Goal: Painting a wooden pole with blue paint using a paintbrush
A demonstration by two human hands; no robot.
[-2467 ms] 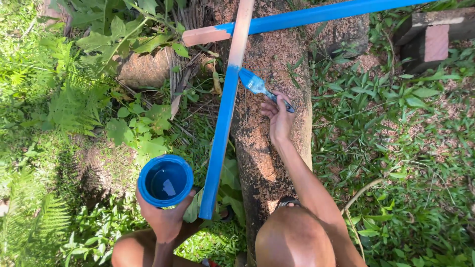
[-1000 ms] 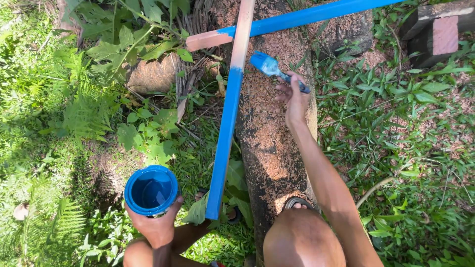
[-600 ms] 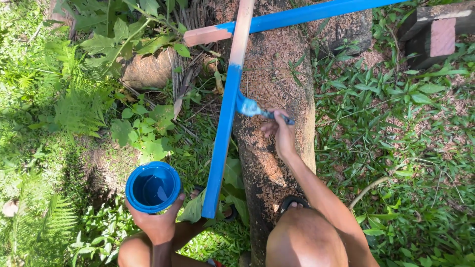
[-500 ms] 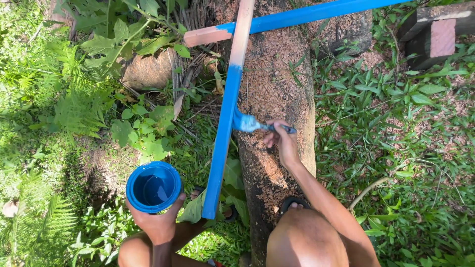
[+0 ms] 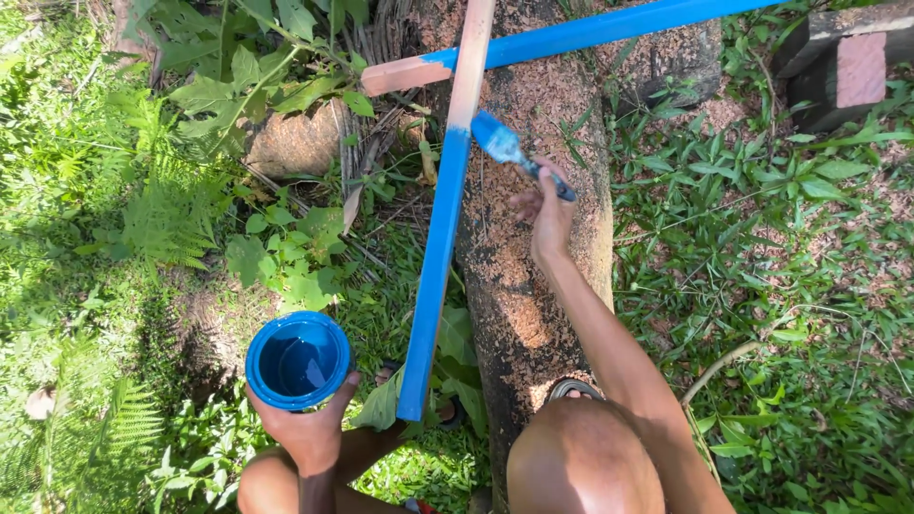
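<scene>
Blue paint fills the round can (image 5: 297, 360), cupped from below by the left hand (image 5: 307, 430). Stretched forward over the sawdust-covered log (image 5: 533, 247), the right hand (image 5: 547, 214) is closed on a paintbrush (image 5: 514, 157), its blue bristles just beside the half-painted wooden slat (image 5: 440, 238).

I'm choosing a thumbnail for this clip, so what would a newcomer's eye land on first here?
First, the bright blue painted slat running up the middle of the picture, its upper end bare wood, crossed near the top by a second blue slat. Beside it the right hand holds a blue-tipped paintbrush over the sawdust-covered log. At lower left the left hand grips a round can of blue paint above green ferns.
</scene>
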